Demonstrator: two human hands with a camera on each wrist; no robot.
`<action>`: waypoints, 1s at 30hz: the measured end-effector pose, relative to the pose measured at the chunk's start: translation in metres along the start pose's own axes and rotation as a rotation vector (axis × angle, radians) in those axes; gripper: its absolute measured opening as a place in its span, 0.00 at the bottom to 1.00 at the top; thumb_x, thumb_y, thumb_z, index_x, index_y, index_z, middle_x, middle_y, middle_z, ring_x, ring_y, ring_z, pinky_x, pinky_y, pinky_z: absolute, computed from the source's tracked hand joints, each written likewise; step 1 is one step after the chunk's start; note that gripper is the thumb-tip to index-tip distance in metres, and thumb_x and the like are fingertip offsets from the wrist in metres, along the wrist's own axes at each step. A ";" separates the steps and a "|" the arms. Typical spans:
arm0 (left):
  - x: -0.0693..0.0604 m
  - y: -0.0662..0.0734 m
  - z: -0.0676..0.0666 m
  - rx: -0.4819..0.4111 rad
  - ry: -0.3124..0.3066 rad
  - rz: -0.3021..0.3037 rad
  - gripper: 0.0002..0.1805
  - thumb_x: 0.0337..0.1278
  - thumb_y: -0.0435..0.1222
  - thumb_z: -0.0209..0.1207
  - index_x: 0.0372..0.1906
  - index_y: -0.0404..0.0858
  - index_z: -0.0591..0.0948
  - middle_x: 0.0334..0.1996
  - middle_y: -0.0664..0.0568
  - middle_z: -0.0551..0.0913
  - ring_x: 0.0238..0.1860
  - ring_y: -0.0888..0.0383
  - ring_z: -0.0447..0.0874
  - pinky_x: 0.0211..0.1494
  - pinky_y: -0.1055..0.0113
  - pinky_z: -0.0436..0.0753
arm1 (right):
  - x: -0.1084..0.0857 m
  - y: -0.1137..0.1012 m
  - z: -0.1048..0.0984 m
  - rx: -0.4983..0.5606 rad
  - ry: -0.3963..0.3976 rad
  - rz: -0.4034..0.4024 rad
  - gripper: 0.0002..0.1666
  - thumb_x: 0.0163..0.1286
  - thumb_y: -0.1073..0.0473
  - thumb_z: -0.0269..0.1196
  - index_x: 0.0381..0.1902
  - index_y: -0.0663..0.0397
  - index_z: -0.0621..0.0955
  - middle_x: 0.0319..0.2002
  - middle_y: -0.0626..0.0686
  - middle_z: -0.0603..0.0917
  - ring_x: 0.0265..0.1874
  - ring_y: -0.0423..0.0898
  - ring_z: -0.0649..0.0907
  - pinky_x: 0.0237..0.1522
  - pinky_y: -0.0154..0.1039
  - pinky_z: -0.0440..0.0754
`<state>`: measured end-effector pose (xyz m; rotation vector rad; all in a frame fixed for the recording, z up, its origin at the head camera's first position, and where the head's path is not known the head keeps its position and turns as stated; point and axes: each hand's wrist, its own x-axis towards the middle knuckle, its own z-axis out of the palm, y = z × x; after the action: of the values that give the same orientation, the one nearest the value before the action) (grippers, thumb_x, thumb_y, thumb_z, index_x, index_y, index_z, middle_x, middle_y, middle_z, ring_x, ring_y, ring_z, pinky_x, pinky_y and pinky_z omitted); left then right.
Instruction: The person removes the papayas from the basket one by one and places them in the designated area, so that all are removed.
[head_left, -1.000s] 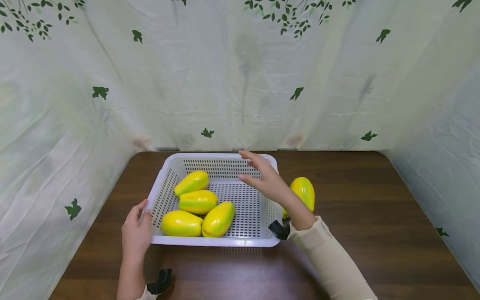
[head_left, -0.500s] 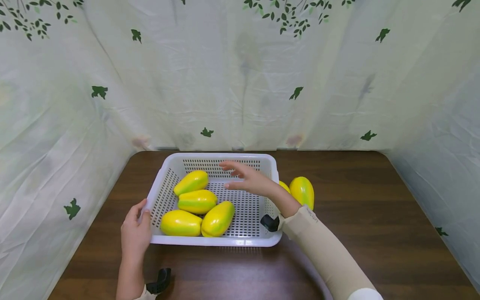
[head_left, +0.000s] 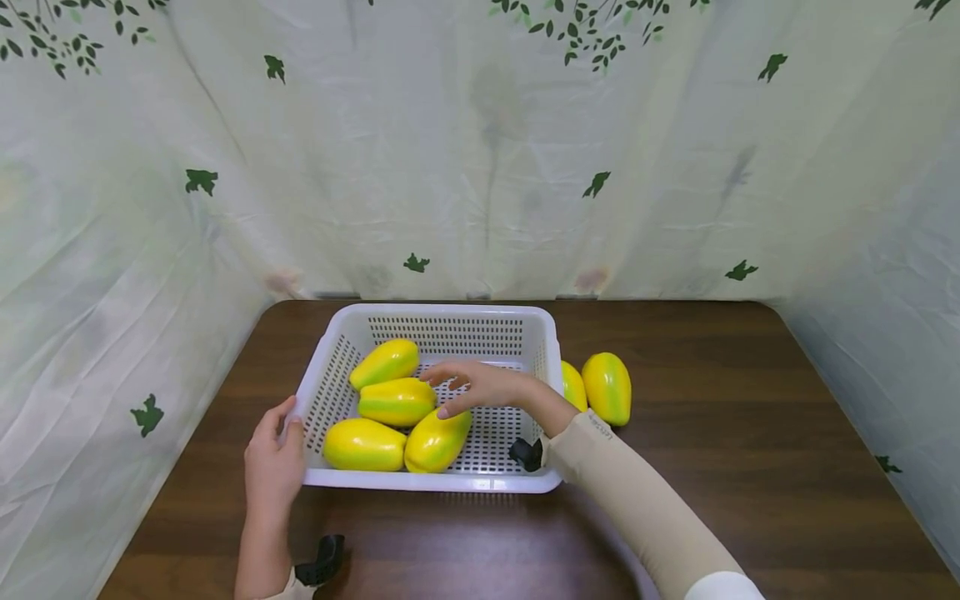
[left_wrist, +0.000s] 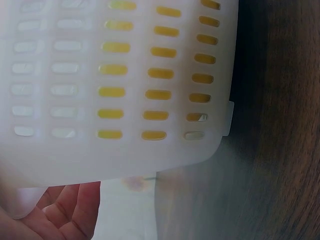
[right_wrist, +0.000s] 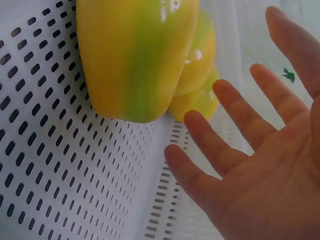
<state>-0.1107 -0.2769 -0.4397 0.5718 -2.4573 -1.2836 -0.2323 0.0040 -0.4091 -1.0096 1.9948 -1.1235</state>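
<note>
A white perforated plastic basket holds several yellow-green papayas grouped in its left half. My left hand grips the basket's left rim; in the left wrist view the fingers curl under the edge of the basket wall. Over the basket's middle, my right hand hovers with nothing in it, its fingertips near the middle papaya and the thumb over the front right one. From the right wrist view, the spread fingers are apart from the nearest papaya.
Outside the basket, by its right wall, two more papayas lie on the dark wooden table; the basket partly hides one. A pale curtain with green leaf prints hangs behind the table and along both sides.
My right hand has moved left and nearer me, lowering toward the papayas in the basket. The left hand and the basket have stayed in place.
</note>
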 end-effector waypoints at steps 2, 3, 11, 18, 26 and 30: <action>-0.004 0.007 -0.001 0.012 0.012 -0.012 0.25 0.65 0.48 0.41 0.64 0.43 0.66 0.59 0.40 0.67 0.49 0.42 0.68 0.48 0.43 0.71 | 0.000 0.001 0.001 0.000 -0.027 0.029 0.35 0.58 0.52 0.62 0.63 0.44 0.65 0.59 0.49 0.69 0.59 0.54 0.65 0.55 0.47 0.66; -0.004 0.007 0.000 0.025 0.024 -0.020 0.25 0.65 0.49 0.40 0.63 0.45 0.66 0.59 0.42 0.67 0.49 0.43 0.68 0.46 0.43 0.72 | 0.001 0.002 0.001 0.003 -0.039 0.039 0.35 0.58 0.52 0.62 0.63 0.44 0.66 0.59 0.48 0.69 0.59 0.55 0.65 0.55 0.47 0.66; 0.000 0.001 0.001 0.012 0.012 -0.024 0.26 0.65 0.50 0.39 0.64 0.45 0.65 0.60 0.42 0.66 0.51 0.43 0.68 0.47 0.41 0.70 | 0.005 0.007 0.004 -0.106 -0.126 0.087 0.33 0.56 0.52 0.64 0.61 0.39 0.68 0.59 0.40 0.68 0.58 0.46 0.65 0.58 0.45 0.62; 0.005 -0.009 0.003 0.038 0.011 -0.006 0.27 0.64 0.52 0.38 0.64 0.47 0.65 0.59 0.43 0.67 0.50 0.43 0.68 0.41 0.42 0.73 | 0.005 0.008 0.007 -0.118 -0.150 0.143 0.30 0.55 0.55 0.66 0.57 0.36 0.73 0.59 0.39 0.67 0.56 0.40 0.65 0.60 0.42 0.59; 0.014 -0.027 0.008 0.026 0.020 -0.017 0.26 0.64 0.52 0.40 0.64 0.48 0.65 0.59 0.43 0.67 0.50 0.42 0.68 0.42 0.42 0.73 | 0.005 0.009 0.007 -0.108 -0.178 0.156 0.31 0.54 0.57 0.66 0.57 0.38 0.73 0.57 0.40 0.69 0.54 0.41 0.67 0.58 0.42 0.62; 0.028 -0.059 0.016 0.062 0.034 0.008 0.26 0.63 0.54 0.38 0.64 0.54 0.64 0.60 0.48 0.67 0.49 0.46 0.70 0.45 0.44 0.74 | 0.006 0.010 0.007 -0.116 -0.183 0.151 0.30 0.54 0.57 0.67 0.56 0.38 0.73 0.56 0.40 0.69 0.53 0.40 0.67 0.58 0.41 0.62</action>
<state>-0.1297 -0.3096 -0.4948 0.5938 -2.4766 -1.1888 -0.2326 -0.0008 -0.4219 -0.9652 1.9693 -0.8143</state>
